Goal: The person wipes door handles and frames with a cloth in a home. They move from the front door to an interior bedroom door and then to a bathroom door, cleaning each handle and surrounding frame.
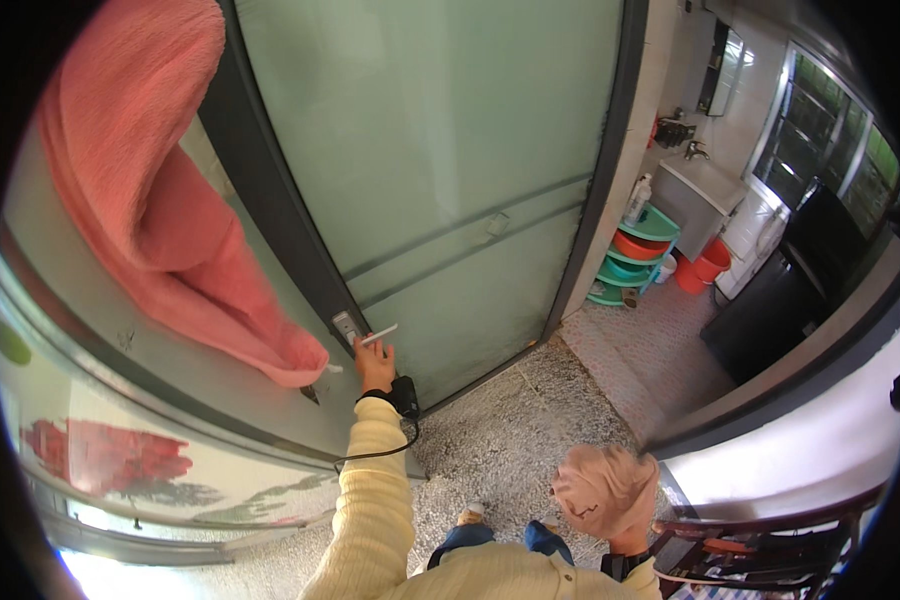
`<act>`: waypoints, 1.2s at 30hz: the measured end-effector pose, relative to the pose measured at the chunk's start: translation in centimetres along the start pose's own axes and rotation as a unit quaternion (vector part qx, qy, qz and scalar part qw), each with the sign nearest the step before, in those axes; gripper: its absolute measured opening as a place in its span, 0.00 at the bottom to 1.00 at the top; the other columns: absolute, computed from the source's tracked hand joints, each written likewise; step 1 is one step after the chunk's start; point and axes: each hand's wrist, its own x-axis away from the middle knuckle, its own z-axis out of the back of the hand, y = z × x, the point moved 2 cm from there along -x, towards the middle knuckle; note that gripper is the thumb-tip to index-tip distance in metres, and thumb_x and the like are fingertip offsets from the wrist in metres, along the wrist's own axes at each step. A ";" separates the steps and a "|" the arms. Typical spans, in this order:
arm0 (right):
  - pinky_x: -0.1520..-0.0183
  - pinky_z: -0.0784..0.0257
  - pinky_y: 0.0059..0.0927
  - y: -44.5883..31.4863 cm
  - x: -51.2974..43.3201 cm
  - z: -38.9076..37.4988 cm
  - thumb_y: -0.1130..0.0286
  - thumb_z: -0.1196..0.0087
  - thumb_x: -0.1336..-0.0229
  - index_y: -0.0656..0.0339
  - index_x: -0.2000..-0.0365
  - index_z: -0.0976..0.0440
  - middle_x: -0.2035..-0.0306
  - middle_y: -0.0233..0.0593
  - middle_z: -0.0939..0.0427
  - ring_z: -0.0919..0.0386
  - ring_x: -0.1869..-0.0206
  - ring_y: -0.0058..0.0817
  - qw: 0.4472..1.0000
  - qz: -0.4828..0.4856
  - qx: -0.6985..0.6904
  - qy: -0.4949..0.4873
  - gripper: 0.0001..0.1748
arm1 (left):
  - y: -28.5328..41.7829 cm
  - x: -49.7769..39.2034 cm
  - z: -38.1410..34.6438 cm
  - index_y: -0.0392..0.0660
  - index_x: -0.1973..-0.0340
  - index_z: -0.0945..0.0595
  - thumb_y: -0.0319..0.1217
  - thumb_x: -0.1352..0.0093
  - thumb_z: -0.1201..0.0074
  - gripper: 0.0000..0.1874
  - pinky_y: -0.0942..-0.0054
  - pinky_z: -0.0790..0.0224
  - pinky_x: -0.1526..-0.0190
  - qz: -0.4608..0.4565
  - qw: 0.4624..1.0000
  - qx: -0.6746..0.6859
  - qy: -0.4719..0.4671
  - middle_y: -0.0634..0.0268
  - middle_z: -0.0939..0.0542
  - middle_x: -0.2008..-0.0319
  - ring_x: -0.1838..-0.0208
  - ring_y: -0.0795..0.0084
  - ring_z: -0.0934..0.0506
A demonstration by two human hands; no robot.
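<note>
My left hand (375, 364) is at the lever handle (380, 334) of a frosted-glass door (450, 150) with a dark frame. Its fingers reach under and around the inner end of the white lever; how firmly they hold it is not plain. A black device is strapped to that wrist, with a cable hanging from it. Low on the right, my right hand (630, 538) holds a bunched pinkish-brown cloth (606, 487), which hides most of the fingers. A pink towel (187, 225) hangs at the left, close to the door handle.
Right of the door, an opening shows a washbasin (705, 180), a green tiered shelf (649, 221) with basins, a red bucket (703, 266) and a black cabinet-like appliance (765, 315). A dark wooden rack or chair (772, 525) stands at the lower right. The floor (495, 442) is speckled stone.
</note>
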 end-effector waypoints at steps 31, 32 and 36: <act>0.30 0.43 0.32 3.4 -7.5 11.7 0.49 0.63 0.25 0.61 0.36 0.39 0.38 0.34 0.33 0.36 0.34 0.26 0.968 -0.247 -0.046 -0.023 0.30 | -6.1 32.4 10.1 0.42 0.40 0.28 0.42 0.25 0.51 0.23 0.64 0.36 0.38 -0.102 0.927 -0.352 -0.084 0.59 0.26 0.41 0.37 0.65 0.29; 0.34 0.38 0.32 3.4 -7.3 11.8 0.53 0.60 0.26 0.62 0.38 0.37 0.41 0.36 0.30 0.31 0.38 0.26 0.970 -0.232 -0.063 -0.025 0.27 | -6.8 32.0 10.2 0.41 0.39 0.28 0.42 0.24 0.52 0.23 0.63 0.37 0.37 -0.082 0.919 -0.378 -0.079 0.58 0.27 0.40 0.37 0.65 0.29; 0.52 0.26 0.26 3.4 -6.4 12.8 0.60 0.52 0.28 0.61 0.48 0.28 0.56 0.36 0.21 0.22 0.56 0.23 0.982 -0.187 -0.030 0.019 0.18 | -10.5 30.5 10.4 0.39 0.36 0.32 0.39 0.23 0.56 0.24 0.61 0.40 0.35 -0.105 0.780 -0.582 -0.206 0.57 0.28 0.37 0.36 0.62 0.30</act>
